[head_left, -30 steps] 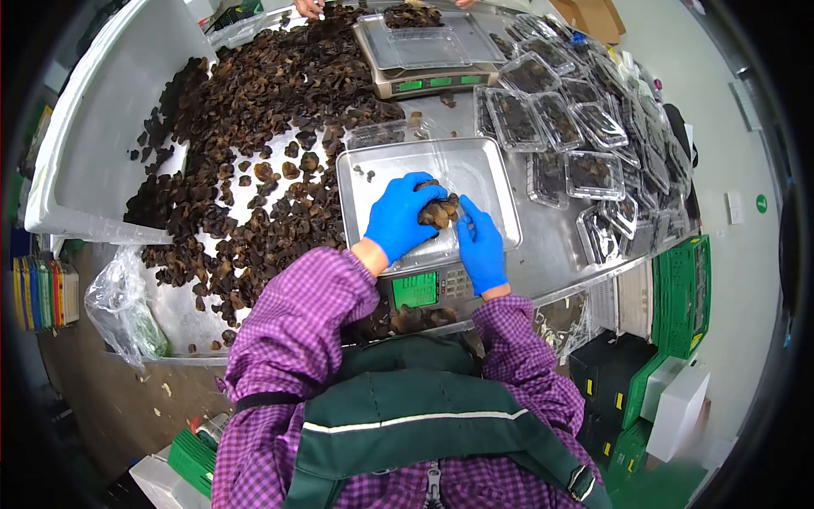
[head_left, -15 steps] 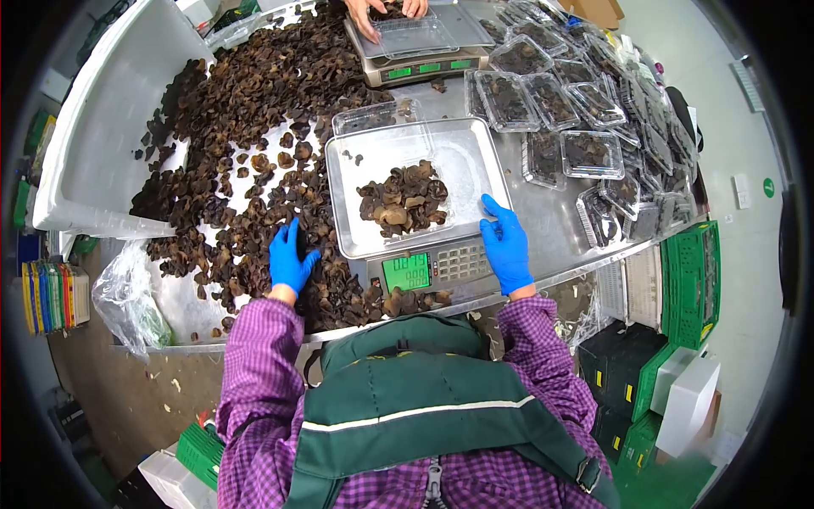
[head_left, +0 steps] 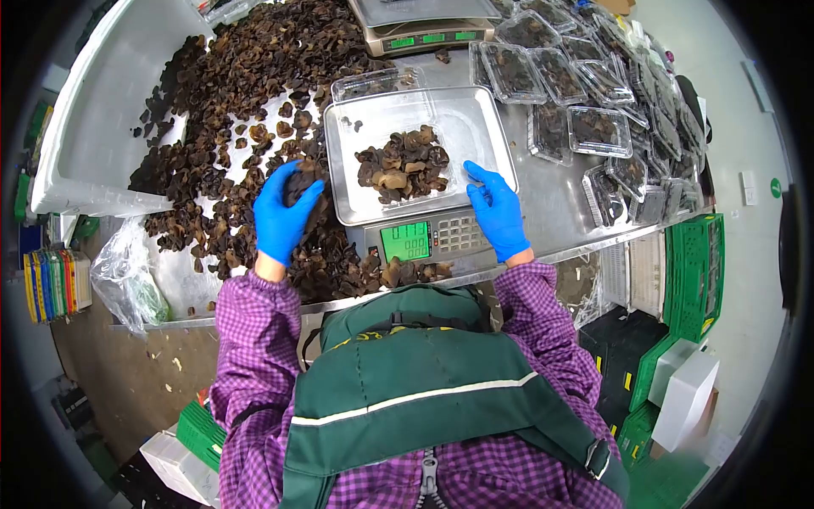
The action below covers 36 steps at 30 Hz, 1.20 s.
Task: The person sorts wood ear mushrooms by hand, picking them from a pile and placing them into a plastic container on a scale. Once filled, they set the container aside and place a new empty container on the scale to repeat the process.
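A loose heap of dark brown wood ear mushrooms lies in the shallow metal tray of a scale. My left hand, in a blue glove, is left of the tray over the spread mushrooms. Its fingers and thumb curve round some dark wood ear mushrooms. Near the tray's right edge is my right hand, also blue-gloved, with fingers apart and nothing in it. Below the tray, the scale's green display is lit beside its keypad.
More wood ears cover the table's left side, beside a white foam box. Filled clear packs are stacked at right. A clear lidless container lies behind the tray. A second scale stands at the back.
The view has shifted, so the table sits higher in frame. My left hand has curled round some mushrooms. My right hand stays near the tray's edge. The other person's hands have left view.
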Each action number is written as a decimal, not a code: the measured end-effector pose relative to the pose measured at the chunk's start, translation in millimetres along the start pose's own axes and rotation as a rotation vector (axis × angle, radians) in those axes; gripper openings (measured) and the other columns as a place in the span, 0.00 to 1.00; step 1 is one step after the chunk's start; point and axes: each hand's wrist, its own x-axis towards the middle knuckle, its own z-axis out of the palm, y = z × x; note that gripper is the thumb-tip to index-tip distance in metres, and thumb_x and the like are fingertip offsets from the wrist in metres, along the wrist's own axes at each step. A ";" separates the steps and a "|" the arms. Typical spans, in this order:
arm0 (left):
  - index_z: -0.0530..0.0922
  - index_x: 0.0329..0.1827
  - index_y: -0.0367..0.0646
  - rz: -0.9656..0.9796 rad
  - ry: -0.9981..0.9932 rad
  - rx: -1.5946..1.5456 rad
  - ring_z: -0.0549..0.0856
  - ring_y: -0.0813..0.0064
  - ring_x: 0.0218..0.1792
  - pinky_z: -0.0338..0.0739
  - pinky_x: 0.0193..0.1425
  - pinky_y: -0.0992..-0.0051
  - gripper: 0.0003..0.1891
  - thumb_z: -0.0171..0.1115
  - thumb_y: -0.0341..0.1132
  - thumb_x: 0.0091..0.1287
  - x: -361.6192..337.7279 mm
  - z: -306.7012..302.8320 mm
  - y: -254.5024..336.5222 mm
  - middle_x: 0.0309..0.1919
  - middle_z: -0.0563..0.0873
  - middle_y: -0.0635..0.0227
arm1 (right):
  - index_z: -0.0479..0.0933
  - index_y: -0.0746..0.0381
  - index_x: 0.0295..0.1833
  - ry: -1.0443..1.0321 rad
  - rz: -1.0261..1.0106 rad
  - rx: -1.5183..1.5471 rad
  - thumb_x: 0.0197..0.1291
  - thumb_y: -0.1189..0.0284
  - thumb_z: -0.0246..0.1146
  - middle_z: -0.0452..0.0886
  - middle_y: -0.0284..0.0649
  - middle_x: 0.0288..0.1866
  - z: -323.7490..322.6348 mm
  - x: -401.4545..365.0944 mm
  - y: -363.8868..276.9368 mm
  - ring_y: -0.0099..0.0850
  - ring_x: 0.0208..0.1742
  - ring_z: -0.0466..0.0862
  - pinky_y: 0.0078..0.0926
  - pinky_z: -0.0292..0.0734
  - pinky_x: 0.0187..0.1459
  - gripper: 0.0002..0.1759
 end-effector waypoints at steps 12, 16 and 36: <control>0.72 0.63 0.44 0.076 -0.325 -0.024 0.81 0.74 0.49 0.75 0.56 0.72 0.32 0.73 0.33 0.53 38.2 74.1 16.2 0.51 0.82 0.61 | 0.75 0.55 0.59 0.084 0.007 0.026 0.61 0.76 0.58 0.80 0.33 0.48 -14.5 -9.7 6.8 0.17 0.36 0.75 0.15 0.71 0.38 0.20; 0.76 0.58 0.39 -0.138 -0.191 -0.318 0.81 0.78 0.45 0.76 0.52 0.77 0.22 0.68 0.32 0.59 41.0 47.2 4.1 0.44 0.83 0.65 | 0.75 0.54 0.59 0.081 0.020 -0.020 0.61 0.75 0.59 0.80 0.37 0.47 -14.6 -10.2 9.4 0.24 0.37 0.79 0.22 0.75 0.40 0.19; 0.80 0.52 0.47 -0.614 0.388 -0.302 0.67 0.91 0.19 0.58 0.21 0.87 0.15 0.53 0.44 0.71 -49.0 -59.9 -86.0 0.25 0.79 0.78 | 0.77 0.55 0.56 0.023 -0.126 -0.008 0.61 0.74 0.59 0.81 0.37 0.42 0.8 19.9 -24.0 0.25 0.35 0.80 0.22 0.76 0.39 0.16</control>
